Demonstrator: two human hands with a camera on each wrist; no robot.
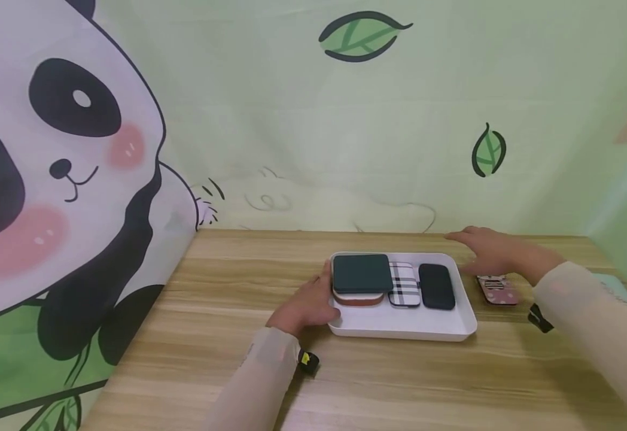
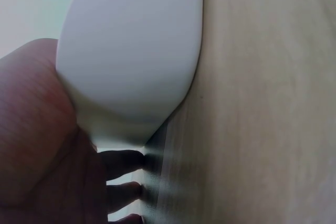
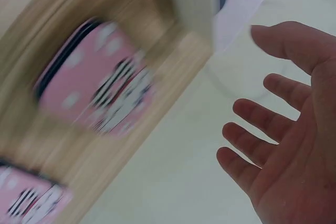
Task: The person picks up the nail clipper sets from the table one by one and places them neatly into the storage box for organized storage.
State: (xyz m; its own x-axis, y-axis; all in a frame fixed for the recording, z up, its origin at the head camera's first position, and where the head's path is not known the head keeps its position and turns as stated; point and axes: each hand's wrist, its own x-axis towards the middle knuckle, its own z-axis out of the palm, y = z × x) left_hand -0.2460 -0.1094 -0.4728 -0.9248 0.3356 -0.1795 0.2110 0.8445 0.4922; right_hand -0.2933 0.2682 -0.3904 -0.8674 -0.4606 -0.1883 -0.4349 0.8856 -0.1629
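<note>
A white tray (image 1: 399, 326) rests on the wooden table. At its left end, my left hand (image 1: 308, 302) touches the side wall, thumb by the near corner; in the left wrist view its fingers extend past the tray. Inside lie a dark green flat case (image 1: 362, 273) stacked over a white and brown item (image 1: 359, 299), a plaid case (image 1: 404, 284) and a black rounded case (image 1: 437, 287). My right hand (image 1: 499, 254) hovers beyond the tray's right end, fingers spread and holding nothing. Near it lies a pink dotted case (image 3: 97, 80), blurred in the right wrist view.
A second pink patterned piece (image 3: 31, 195) shows in the right wrist view. Partly behind the right sleeve lies a pale blue item (image 1: 617, 287). Behind the wooden table (image 1: 211, 335) hangs a green cloth backdrop (image 1: 292, 120) printed with a panda and leaves.
</note>
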